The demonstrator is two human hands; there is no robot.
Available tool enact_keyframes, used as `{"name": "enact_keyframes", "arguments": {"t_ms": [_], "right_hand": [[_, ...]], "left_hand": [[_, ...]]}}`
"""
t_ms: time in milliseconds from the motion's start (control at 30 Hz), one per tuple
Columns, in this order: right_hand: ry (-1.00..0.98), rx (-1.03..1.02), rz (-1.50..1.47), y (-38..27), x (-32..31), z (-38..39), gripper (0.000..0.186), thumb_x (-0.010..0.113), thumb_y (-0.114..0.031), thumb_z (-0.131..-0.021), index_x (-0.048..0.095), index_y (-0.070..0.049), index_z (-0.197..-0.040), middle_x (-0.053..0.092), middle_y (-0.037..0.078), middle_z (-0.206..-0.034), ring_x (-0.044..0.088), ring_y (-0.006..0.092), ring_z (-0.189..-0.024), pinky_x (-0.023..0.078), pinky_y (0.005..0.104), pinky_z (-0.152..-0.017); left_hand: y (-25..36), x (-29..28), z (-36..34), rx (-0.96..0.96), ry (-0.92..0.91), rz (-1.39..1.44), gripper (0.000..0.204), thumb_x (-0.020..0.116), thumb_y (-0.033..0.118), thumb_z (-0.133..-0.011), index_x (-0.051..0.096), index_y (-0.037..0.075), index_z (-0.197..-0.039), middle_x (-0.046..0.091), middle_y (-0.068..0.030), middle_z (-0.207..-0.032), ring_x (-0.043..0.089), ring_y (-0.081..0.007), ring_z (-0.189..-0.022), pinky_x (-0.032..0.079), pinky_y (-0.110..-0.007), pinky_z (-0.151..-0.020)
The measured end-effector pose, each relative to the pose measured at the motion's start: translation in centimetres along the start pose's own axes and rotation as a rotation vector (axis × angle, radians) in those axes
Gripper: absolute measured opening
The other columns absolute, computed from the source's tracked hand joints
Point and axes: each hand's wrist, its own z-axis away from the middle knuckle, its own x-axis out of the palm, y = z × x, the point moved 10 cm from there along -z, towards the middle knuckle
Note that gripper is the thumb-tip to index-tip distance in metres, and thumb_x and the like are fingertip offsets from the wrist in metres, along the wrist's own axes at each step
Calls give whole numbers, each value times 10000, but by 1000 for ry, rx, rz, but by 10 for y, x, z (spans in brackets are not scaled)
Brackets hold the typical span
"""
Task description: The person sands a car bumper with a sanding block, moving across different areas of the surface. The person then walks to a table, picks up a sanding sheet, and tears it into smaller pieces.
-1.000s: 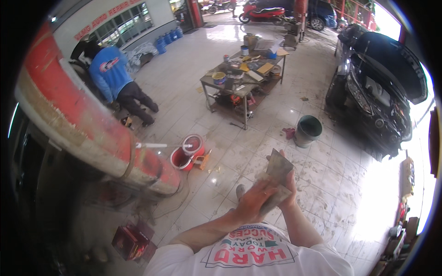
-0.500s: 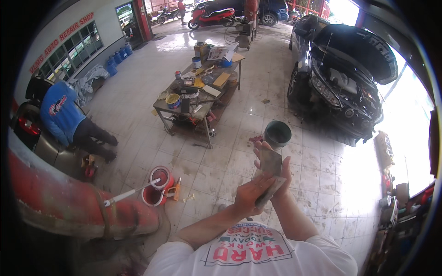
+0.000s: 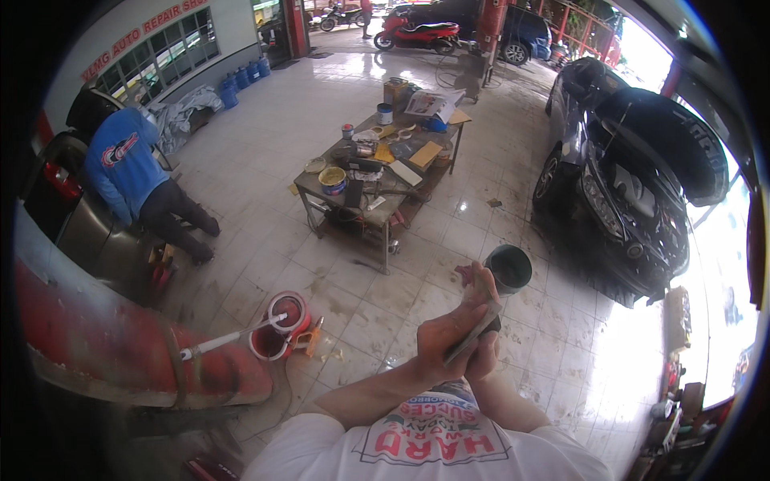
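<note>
Standing on the tiled workshop floor (image 3: 265, 160), the person has both hands raised in front of the chest, pressed close together. The left hand (image 3: 446, 338) is curled round a thin, flat grey pad (image 3: 480, 319), most likely a sanding sheet or block, gripping it along its lower edge so that it juts up and out past the fingers, tilted and seen almost edge-on. The right hand (image 3: 484, 358) sits just behind and beneath, touching the left and largely hidden by it; I cannot tell whether its fingers clasp the pad or merely back it.

Beyond the pad, on the floor, stands a dark green bucket (image 3: 508, 268). To the person's left, a red mop bucket (image 3: 281, 323) with a white handle sits near the foot of a red car body panel (image 3: 104, 337), dull and scuffed. Further off, a low metal work table (image 3: 377, 172) is cluttered with tins, sheets and tools. A dark car (image 3: 634, 176) with its bonnet raised stands on the right, well apart from the hands. At far left, another person in a blue shirt (image 3: 124, 164) bends over beside a dark vehicle. Blue water bottles (image 3: 241, 78) line the wall by the windows, and a red motorbike (image 3: 421, 34) is parked at the back.
</note>
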Motion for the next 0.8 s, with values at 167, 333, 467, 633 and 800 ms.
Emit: {"name": "enact_keyframes", "arguments": {"t_ms": [167,333,467,633,800], "right_hand": [[-121,23,36,32,12,-2,988,417,-659,-979,216,101,-1577,306,263,-1620,293,359,-1512,192,466,-1236],[-310,169,-29,79,8,-24,973,446,-627,-998,220,130,-1566,338,273,-1603,365,356,-1480,268,438,-1211],[-174,527,-494,140,-27,-76,829,480,-559,-1045,258,21,-1594,425,181,-1565,482,314,-1387,388,418,-1151],[-243,481,-838,159,-35,-155,932,478,-708,-977,260,-59,-1609,337,113,-1624,464,311,-1386,461,437,-1071],[-403,355,-775,140,-19,-182,996,421,-774,-954,253,-42,-1609,298,162,-1651,425,355,-1419,394,508,-1126]], "left_hand": [[-23,-22,-8,-86,103,-74,453,589,84,-923,604,-59,-1352,616,-312,-1346,619,-453,-1249,533,-443,-1031],[-66,-38,-28,-144,186,-257,434,623,38,-918,607,-62,-1341,628,-291,-1338,620,-444,-1246,541,-431,-1021],[-95,-28,-43,-186,164,-549,493,704,48,-863,617,-32,-1341,632,-250,-1348,645,-402,-1219,581,-430,-947],[-106,45,-57,-60,-18,-761,574,741,83,-793,632,25,-1353,648,-225,-1338,681,-378,-1172,600,-430,-895],[-116,51,-87,-91,94,-815,489,687,145,-891,620,-34,-1342,660,-266,-1297,692,-401,-1148,591,-419,-917]]}}
